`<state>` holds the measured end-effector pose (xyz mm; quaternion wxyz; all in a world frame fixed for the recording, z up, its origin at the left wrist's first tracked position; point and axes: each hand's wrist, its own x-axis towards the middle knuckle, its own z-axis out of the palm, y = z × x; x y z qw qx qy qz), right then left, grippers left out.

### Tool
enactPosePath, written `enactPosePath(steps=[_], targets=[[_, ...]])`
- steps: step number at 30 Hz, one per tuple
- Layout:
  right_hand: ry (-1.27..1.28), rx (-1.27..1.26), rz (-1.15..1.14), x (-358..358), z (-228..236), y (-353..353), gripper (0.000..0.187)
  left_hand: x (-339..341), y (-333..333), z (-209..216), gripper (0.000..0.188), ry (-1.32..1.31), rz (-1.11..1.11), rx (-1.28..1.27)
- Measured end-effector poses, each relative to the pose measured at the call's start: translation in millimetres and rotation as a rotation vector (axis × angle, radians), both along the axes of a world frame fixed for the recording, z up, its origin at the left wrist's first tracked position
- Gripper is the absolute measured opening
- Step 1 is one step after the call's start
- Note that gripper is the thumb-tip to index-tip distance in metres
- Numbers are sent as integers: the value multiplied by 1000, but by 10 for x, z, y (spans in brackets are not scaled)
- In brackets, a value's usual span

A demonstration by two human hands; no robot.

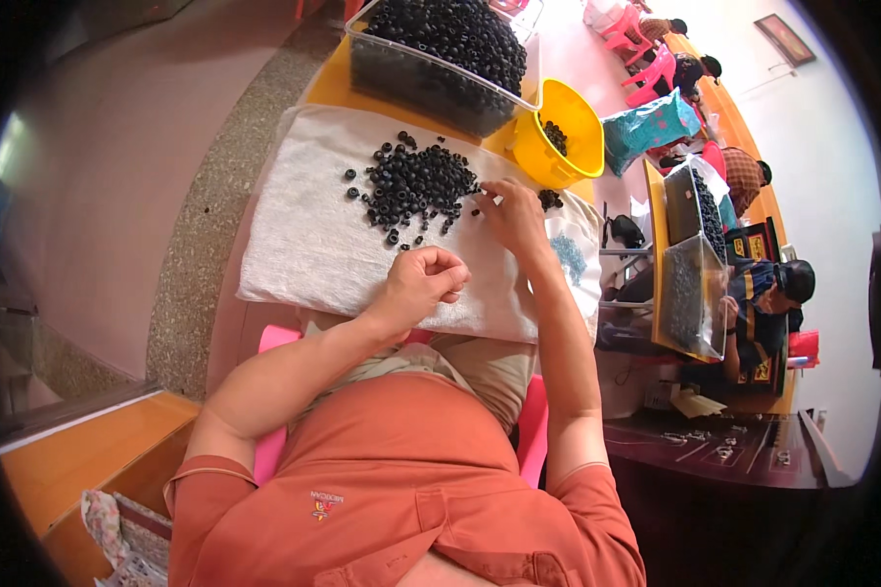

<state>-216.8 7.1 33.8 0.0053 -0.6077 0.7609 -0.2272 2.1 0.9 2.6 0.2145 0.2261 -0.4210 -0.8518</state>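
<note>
A heap of small black ring-shaped pieces [416, 178] lies on a white towel [303, 230] in front of me. My left hand [423, 286] is closed just below the heap, thumb and forefinger pressed together; whatever they pinch is too small to make out. At the heap's right edge, my right hand [512, 215] has its fingertips bent together beside a few stray black pieces. Whether one is between them I cannot make out. A smaller cluster of dark pieces [550, 200] sits right of this hand, near a blue printed patch on the towel.
Behind the towel stands a clear plastic bin [440, 83] full of black pieces. A yellow bucket [558, 147] with some inside is at its right. Farther right are another table with clear bins [693, 293], a teal sack [651, 132] and other people seated.
</note>
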Motion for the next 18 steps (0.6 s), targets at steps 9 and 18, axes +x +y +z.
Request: enactPosePath(steps=[9, 18], targets=[[-17, 169, -150, 113, 31, -182, 27, 29, -11, 37, 11, -26, 2, -10], [-212, -145, 60, 270, 43, 209, 23, 5, -5, 4, 11, 25, 55, 9]])
